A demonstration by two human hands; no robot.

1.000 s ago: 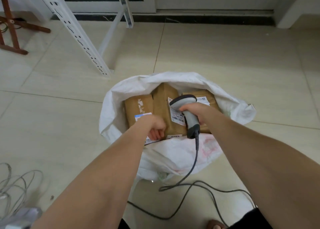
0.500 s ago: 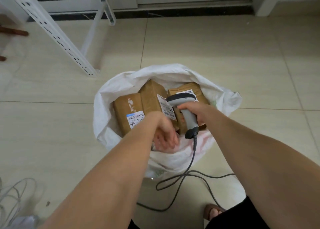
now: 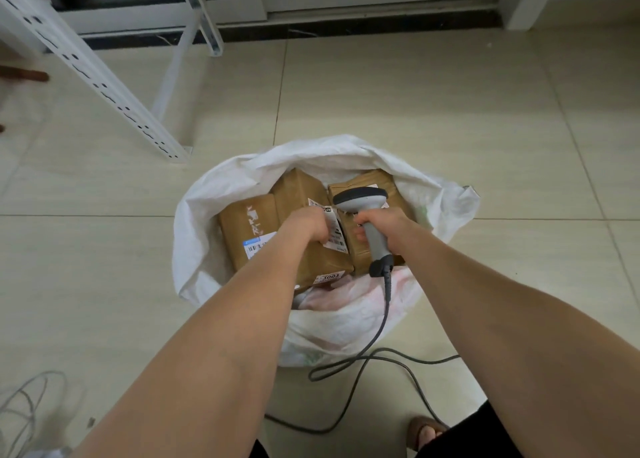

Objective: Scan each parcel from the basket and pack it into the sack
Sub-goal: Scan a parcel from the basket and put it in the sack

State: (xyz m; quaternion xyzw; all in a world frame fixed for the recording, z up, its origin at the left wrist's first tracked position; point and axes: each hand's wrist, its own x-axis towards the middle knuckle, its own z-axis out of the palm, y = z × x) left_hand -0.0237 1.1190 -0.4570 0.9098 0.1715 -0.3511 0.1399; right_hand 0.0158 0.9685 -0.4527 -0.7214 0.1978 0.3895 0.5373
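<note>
With your left hand (image 3: 308,225) curled on the middle parcel (image 3: 298,194) standing in the sack (image 3: 207,201) and your right hand (image 3: 379,223) gripping the scanner (image 3: 360,198) just above it, the trailing cable (image 3: 385,314) could snag the sack's rim and drag it over.

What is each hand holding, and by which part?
The right hand has its grip on the scanner, round the handle. The left hand rests on the middle parcel in the sack; its hold cannot be told.

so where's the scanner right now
Head view, centre: the scanner is gripped in the right hand, over the parcels in the sack, just right of the left hand.
</note>
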